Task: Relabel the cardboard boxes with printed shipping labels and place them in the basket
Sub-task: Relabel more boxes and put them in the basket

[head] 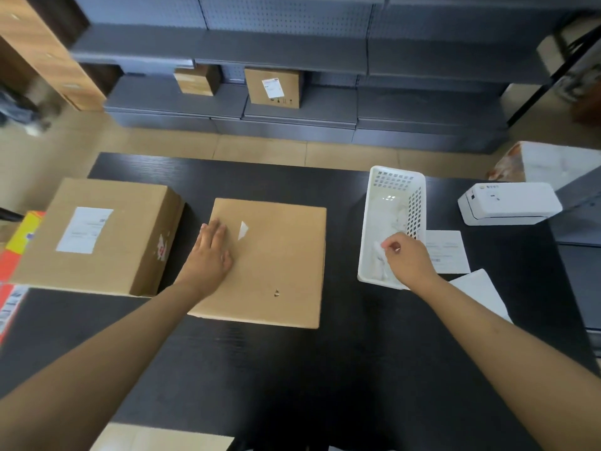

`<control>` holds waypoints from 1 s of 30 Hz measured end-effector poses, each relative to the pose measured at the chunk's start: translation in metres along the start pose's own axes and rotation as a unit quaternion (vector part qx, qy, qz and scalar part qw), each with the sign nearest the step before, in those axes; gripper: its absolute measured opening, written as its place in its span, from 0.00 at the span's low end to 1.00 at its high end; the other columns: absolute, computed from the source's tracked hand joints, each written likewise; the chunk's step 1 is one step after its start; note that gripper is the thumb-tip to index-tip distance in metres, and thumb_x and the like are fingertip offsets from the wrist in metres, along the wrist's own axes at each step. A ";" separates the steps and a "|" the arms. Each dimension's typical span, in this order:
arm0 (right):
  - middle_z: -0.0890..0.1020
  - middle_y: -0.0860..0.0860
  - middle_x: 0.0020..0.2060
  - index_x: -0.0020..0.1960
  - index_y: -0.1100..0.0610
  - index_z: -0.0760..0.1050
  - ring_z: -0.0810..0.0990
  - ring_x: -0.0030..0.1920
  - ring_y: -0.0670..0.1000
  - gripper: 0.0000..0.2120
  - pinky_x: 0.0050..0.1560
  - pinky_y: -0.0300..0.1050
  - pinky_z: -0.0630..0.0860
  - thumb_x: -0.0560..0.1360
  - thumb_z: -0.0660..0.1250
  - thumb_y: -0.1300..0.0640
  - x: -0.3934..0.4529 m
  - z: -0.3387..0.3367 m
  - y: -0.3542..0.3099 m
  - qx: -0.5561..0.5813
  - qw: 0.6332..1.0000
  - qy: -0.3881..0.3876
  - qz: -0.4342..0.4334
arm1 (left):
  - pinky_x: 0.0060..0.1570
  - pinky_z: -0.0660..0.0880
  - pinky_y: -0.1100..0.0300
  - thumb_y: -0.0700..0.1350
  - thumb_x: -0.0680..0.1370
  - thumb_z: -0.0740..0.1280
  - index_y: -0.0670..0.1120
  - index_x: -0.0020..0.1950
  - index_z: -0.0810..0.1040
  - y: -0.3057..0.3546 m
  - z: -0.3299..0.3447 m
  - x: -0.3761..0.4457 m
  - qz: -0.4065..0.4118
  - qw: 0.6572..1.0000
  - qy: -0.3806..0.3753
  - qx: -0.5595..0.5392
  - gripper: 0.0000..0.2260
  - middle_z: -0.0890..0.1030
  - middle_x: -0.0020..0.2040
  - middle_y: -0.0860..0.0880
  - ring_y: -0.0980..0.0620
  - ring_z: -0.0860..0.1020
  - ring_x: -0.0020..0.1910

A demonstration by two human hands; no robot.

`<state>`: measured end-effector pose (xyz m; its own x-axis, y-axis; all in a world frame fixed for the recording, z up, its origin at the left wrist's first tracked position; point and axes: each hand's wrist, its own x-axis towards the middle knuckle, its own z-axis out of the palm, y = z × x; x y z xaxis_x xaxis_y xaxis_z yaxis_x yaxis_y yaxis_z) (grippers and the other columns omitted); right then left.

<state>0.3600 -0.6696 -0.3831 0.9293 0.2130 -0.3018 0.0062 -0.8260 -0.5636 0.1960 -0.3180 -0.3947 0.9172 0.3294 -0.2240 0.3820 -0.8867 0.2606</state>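
Left hand (212,247): lies flat, fingers straight and together, palm down on the top of the middle cardboard box (266,265), near its 9 o'clock edge.
Middle cardboard box: lies flat at the centre of the black table (292,369); a small white label scrap (242,230) sticks to its top just at 3 o'clock of the left fingertips, not touching them.
Right hand (408,255): fingers curled, pinching crumpled white paper (379,252) over the near end of the white basket (392,222).
White basket: stands at 3 o'clock of the middle box, well apart from it; white paper scraps lie inside.
Labelled cardboard box (97,236): at 9 o'clock of the middle box, just beside it, white label (85,229) on top.
Printed shipping label (447,252): flat on the table, just at 3 o'clock of the basket.
Label printer (509,203): white, at 2 o'clock on the table.
Shelf boxes (273,87): two, at 12 o'clock on the grey shelving.
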 end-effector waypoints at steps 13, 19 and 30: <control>0.79 0.56 0.52 0.53 0.59 0.80 0.73 0.54 0.56 0.15 0.56 0.50 0.71 0.81 0.56 0.53 -0.028 0.012 -0.056 -0.158 0.982 0.071 -0.075 | 0.75 0.54 0.52 0.43 0.80 0.57 0.40 0.73 0.61 0.014 -0.033 0.003 0.014 0.996 -0.037 0.084 0.22 0.61 0.74 0.41 0.41 0.56 0.75; 0.78 0.49 0.54 0.53 0.51 0.76 0.72 0.54 0.51 0.10 0.56 0.48 0.70 0.79 0.59 0.50 -0.047 0.017 -0.087 -0.210 0.965 0.044 -0.148 | 0.62 0.68 0.53 0.43 0.79 0.59 0.44 0.70 0.66 0.045 -0.062 0.012 0.041 0.991 -0.027 0.126 0.19 0.70 0.67 0.44 0.44 0.70 0.65; 0.75 0.50 0.62 0.61 0.50 0.72 0.71 0.61 0.53 0.13 0.62 0.47 0.67 0.78 0.61 0.50 -0.063 -0.036 -0.063 -0.200 0.972 0.065 -0.102 | 0.62 0.67 0.52 0.45 0.78 0.59 0.46 0.70 0.66 0.152 -0.073 0.021 0.110 0.982 -0.026 0.148 0.20 0.73 0.64 0.45 0.43 0.71 0.63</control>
<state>0.3147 -0.6497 -0.3013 0.9327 0.3463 -0.1004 0.3134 -0.9164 -0.2488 0.2816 -0.4224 -0.2915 0.9643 0.1083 -0.2418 0.1178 -0.9927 0.0249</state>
